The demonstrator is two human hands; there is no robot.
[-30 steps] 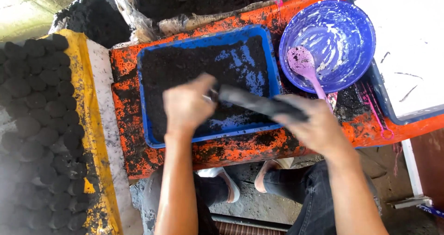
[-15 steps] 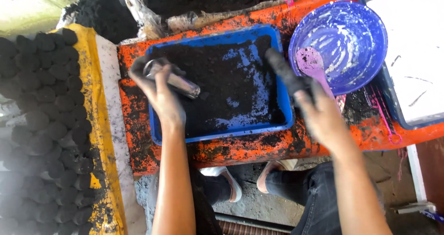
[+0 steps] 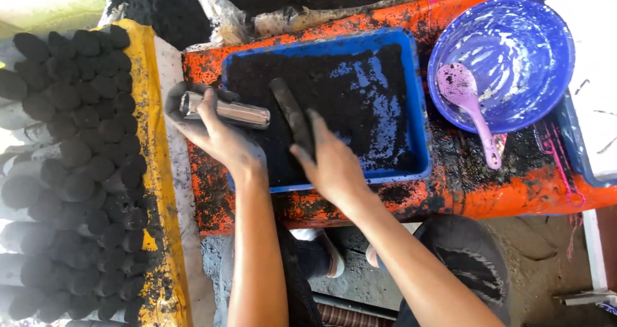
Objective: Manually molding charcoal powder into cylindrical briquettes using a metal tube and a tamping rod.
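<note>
My left hand [image 3: 218,134] grips a shiny metal tube [image 3: 225,111] lying sideways over the left rim of a blue tray [image 3: 421,102] that holds black powder [image 3: 321,89]. My right hand [image 3: 331,163] holds a dark, powder-coated stick [image 3: 290,115] slanting into the tray just right of the tube. Both hands are dusted black. The tray rests on an orange board [image 3: 514,198] smeared with black powder.
Rows of black-capped tubes [image 3: 71,160] are stacked at the left behind a yellow strip [image 3: 157,172]. A blue bowl [image 3: 508,63] with white residue and a purple spoon [image 3: 472,111] sits at the right, beside a white tray [image 3: 594,76]. Black powder heaps [image 3: 160,12] lie behind.
My left hand has moved the metal tube further left, to the tray's left rim. My right hand has swung the dark stick from the tray's right side to its left part.
</note>
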